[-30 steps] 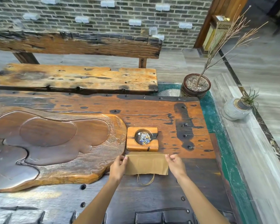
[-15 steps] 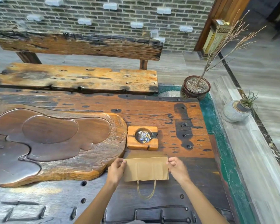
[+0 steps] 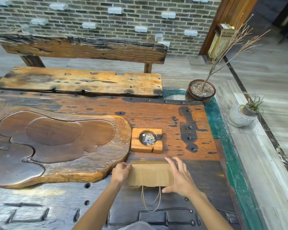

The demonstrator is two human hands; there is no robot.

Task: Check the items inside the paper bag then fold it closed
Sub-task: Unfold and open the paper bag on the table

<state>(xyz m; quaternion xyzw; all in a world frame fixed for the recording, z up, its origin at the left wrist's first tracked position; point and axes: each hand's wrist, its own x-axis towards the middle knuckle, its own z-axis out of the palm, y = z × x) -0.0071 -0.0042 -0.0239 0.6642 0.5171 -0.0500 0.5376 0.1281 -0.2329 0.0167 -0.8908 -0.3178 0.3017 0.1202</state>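
A brown paper bag lies flat on the dark wooden table, folded over, with its twine handle trailing toward me. My left hand pinches the bag's upper left corner. My right hand hovers over the bag's right edge with fingers spread apart; whether it touches the paper I cannot tell. The bag's contents are hidden.
A square wooden ashtray with scraps in its bowl sits just beyond the bag. A large carved wooden tea tray lies to the left. A bench stands behind the table; two potted plants stand to the right.
The folded flap has come farther toward me, showing more paper and handle. My right hand has let go of the right corner and opened its fingers. My left hand keeps its pinch.
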